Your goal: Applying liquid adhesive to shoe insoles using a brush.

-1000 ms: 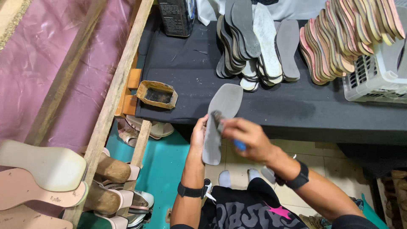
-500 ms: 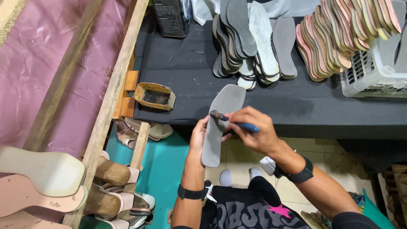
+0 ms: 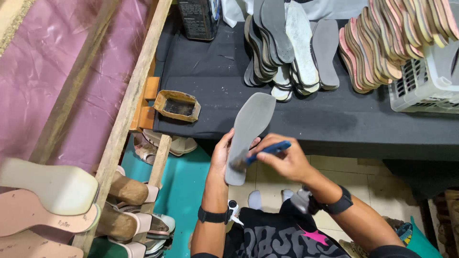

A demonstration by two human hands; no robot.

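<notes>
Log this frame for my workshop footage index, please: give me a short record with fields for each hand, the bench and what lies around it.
left hand: holds a grey shoe sole from beneath
right hand: fingers grip a blue-handled brush, bristles on the sole's lower part
bench: black top
on bench: small brown glue tray, stack of grey and white soles, row of pink-edged soles, white basket
lower left: shoes on lasts

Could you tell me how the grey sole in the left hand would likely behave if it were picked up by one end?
The grey sole looks thin and flat, so probably light and somewhat bendy. The left hand holds it only at its lower part, yet it stands straight, which suggests some stiffness. Flat, it should not roll.
</notes>
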